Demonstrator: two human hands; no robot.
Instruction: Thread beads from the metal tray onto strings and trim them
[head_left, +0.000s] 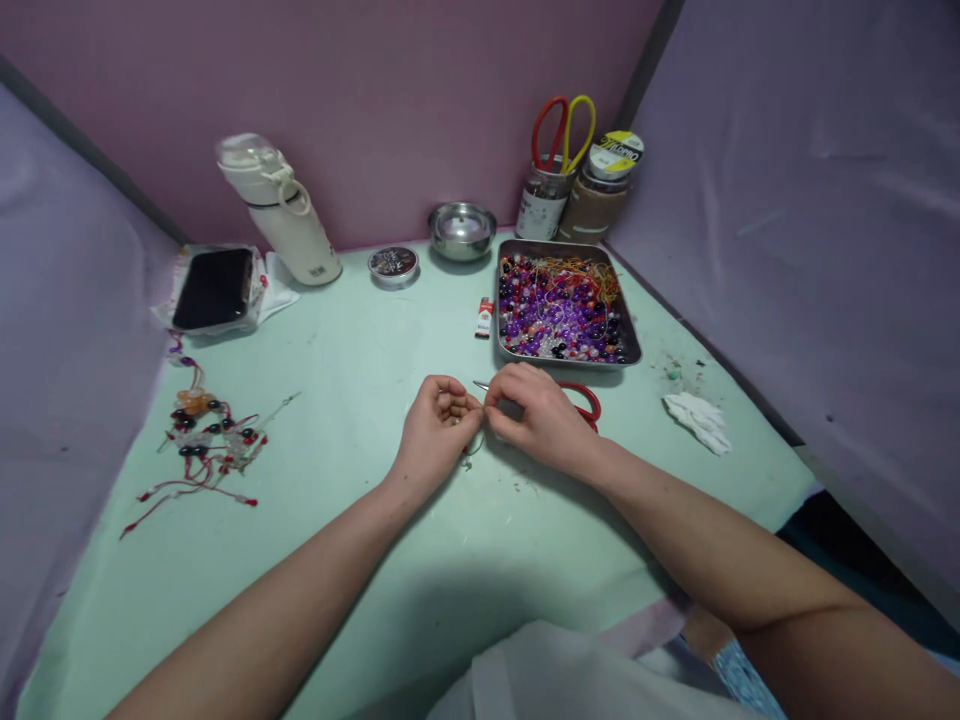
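My left hand (439, 428) and my right hand (538, 412) meet over the middle of the table, both closed, with their thumbs and forefingers pinching almost tip to tip. Below the left fingertips a thin looped cord (477, 446) shows, with a small bit at its lower end. What lies right between the fingertips is too small to see. Under my right hand lie scissors with red handles (589, 405); their pointed tip sticks out on the left. Behind the hands sits a metal tray (568, 363) of purple, red, black and clear beads (562, 315).
Finished-looking beaded red cords (202, 430) lie at left, near a phone (215, 288). Along the back stand a white bottle (289, 220), round tin (394, 264), steel bowl (462, 230) and jars (546, 205). A lighter (484, 318) and crumpled tissue (697, 420) also lie here.
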